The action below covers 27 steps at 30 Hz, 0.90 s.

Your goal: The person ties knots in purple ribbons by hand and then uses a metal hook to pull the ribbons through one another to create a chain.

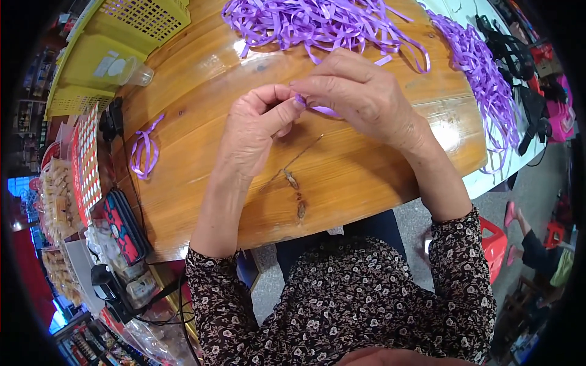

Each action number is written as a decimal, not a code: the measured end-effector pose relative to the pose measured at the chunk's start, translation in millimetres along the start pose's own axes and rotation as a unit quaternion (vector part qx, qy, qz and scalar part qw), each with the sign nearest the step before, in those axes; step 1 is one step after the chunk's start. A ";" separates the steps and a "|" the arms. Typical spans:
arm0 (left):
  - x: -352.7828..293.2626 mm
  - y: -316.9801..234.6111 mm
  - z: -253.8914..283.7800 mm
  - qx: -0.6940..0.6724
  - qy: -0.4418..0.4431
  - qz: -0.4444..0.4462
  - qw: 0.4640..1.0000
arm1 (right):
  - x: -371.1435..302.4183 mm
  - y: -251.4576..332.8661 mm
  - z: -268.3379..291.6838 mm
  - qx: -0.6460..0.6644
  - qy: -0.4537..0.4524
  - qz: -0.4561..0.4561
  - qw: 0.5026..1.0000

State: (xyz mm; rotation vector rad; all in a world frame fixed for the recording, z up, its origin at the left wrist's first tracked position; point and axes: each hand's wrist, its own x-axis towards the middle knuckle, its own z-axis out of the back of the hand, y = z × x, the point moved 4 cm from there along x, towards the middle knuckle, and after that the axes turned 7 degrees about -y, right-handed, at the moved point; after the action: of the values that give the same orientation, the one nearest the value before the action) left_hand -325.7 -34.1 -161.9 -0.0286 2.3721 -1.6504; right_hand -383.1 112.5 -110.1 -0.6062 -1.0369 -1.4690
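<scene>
Both my hands meet above the middle of the wooden table [201,195], fingertips pinched together. Between them is a purple ribbon [325,111]; a small folded bit of it shows at my left thumb, and a short length runs under my right fingers. My left hand [261,116] grips it between thumb and forefinger. My right hand [360,91] is closed at the same spot, its fingertips partly hidden behind the knuckles. Beyond my hands lies a large heap of purple ribbons [305,24]. A single looped purple ribbon [144,149] rests apart on the left.
A yellow plastic basket [91,67] with a clear cup [137,73] stands at the far left. More purple ribbons [470,58] hang over the table's right side onto a white surface. A patterned case [125,226] and packaged goods line the left edge. A red stool [493,244] stands right.
</scene>
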 end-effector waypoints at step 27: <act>-7.7 -6.1 -9.4 -0.076 -0.050 -0.147 0.985 | -16.3 -17.9 -18.1 0.389 -0.041 -0.492 0.777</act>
State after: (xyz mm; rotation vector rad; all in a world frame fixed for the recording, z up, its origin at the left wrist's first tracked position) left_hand -321.1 -26.5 -151.7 -0.5014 2.5039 -1.5383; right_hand -393.9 103.8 -137.0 0.5997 -2.0456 -1.6342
